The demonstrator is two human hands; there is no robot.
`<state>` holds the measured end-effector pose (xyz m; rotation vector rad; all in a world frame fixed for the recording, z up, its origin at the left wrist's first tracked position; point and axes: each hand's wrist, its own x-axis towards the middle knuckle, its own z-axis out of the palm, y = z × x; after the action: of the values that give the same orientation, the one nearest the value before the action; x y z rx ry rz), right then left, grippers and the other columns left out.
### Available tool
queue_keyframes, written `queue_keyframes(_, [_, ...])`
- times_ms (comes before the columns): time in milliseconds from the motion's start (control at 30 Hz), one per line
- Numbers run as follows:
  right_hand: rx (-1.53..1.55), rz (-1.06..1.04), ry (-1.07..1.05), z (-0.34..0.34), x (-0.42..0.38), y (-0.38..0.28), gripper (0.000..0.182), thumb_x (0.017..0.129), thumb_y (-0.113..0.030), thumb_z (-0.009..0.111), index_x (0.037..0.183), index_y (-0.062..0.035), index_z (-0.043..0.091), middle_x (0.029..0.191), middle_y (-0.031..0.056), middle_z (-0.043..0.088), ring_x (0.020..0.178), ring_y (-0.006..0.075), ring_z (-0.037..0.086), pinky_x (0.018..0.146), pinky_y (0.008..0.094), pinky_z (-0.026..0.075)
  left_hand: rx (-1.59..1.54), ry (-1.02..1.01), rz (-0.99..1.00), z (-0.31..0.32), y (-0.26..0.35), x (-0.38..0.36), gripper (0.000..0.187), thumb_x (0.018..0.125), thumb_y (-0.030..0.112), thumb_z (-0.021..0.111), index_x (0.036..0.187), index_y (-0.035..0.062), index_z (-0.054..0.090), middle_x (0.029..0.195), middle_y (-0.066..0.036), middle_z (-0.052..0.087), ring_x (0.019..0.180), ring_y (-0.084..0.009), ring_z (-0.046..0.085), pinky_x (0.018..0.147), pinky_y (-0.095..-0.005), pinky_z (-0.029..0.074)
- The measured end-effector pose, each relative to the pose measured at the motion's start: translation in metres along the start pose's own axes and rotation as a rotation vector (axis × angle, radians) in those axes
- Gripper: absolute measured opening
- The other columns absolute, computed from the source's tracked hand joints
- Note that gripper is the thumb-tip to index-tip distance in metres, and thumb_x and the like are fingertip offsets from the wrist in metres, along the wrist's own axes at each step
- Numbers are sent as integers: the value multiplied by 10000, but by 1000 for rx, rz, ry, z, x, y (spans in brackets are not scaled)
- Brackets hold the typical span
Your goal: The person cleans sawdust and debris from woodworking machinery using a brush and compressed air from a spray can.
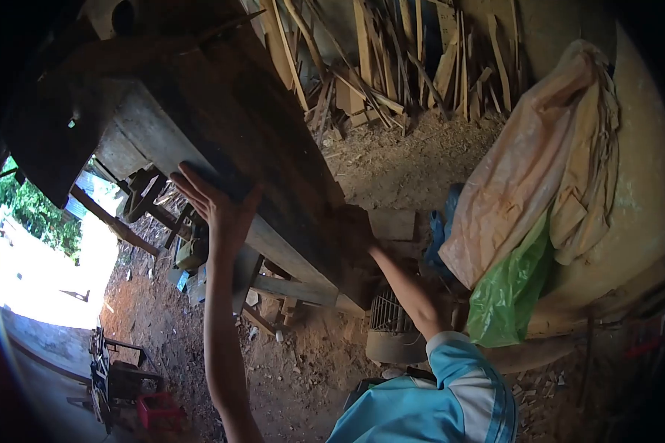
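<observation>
A long, dark bench (273, 148) with a pale side board (162, 129) runs slantwise through the middle of the head view. My left hand (218, 210) lies against its near edge, fingers stretched out and apart, thumb over the dark top. At the bench's right end is my right hand (351, 229), in deep shadow. Its fingers are lost against the dark wood, and I cannot tell what they grip. Below the bench, a motor-like machine part (192, 247) shows beside the wooden frame (295, 289).
Wood offcuts (391, 59) lean against the back wall. Pinkish plastic sheeting (510, 162) and a green plastic bag (513, 295) hang at the right. A slatted round container (391, 332) stands below my right arm. A red crate (161, 410) sits lower left on the littered dirt floor.
</observation>
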<state>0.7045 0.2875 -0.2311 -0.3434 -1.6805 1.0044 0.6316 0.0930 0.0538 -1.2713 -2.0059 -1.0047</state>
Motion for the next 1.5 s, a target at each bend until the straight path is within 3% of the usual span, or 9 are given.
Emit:
queue_keyframes(400, [1188,242,43,-11,157,-227,186,848,-150,534,848,0,645,918,59,632,809,103,600,694,240,490,37,-65,-29,-3,4,-2,1197,661,343,753,1362,59,-175,1376,-307,-191,1301,-452,-110,1053,-531,69])
queue_keyframes(567, [554,413,42,1,31,-13,237,739,-259,570,760,-44,665,745,77,657,714,150,629,626,296,477,61,-46,-20,-1,1,-1,1198,672,366,743,1356,60,-192,1376,-308,-190,1295,-461,-121,1049,-542,61])
queue_keyframes(700, [-701,123,-297,-13,-35,0,303,639,-350,615,694,-53,634,691,148,623,667,296,621,604,390,474,50,-60,-4,-1,-3,-3,1207,663,378,743,1353,57,-193,1376,-310,-193,1293,-465,-126,1050,-544,45])
queue_keyframes(900, [-560,-184,-40,-4,75,-95,199,632,-254,637,617,-55,634,605,136,596,640,271,621,584,367,488,64,-50,-43,-4,1,1,1220,638,400,748,1359,54,-173,1383,-304,-187,1301,-448,-128,1062,-515,27])
queue_keyframes(967, [605,90,-135,-14,124,-133,118,681,-164,624,693,-48,640,688,106,609,671,201,620,559,310,495,71,-55,-65,-7,3,1,1223,637,403,748,1358,48,-174,1381,-310,-185,1301,-451,-125,1061,-518,32])
queue_keyframes(1067, [792,-14,-49,-28,159,-227,169,774,-89,555,908,-27,637,829,72,638,769,129,619,661,245,492,81,-39,-52,-3,3,1,1224,635,403,749,1358,53,-175,1375,-325,-174,1301,-457,-107,1060,-522,46])
queue_keyframes(1233, [97,-474,61,-20,152,-215,212,808,-186,561,915,-10,613,837,74,613,839,177,601,752,305,485,63,-29,-50,-3,1,-2,1228,630,399,756,1362,62,-170,1384,-312,-160,1303,-453,-100,1061,-520,71])
queue_keyframes(1400, [806,265,-123,-11,32,-72,296,853,-279,506,958,-41,648,931,129,648,881,183,622,721,325,485,71,10,-14,1,2,1,1217,633,348,771,1365,59,-157,1393,-292,-158,1309,-440,-90,1066,-505,85])
queue_keyframes(1500, [-39,385,-261,-35,-46,8,321,768,-346,586,859,-45,651,797,168,635,747,279,637,613,366,484,47,-20,-29,1,2,-2,1195,648,308,770,1368,57,-149,1402,-276,-151,1319,-417,-76,1074,-472,101])
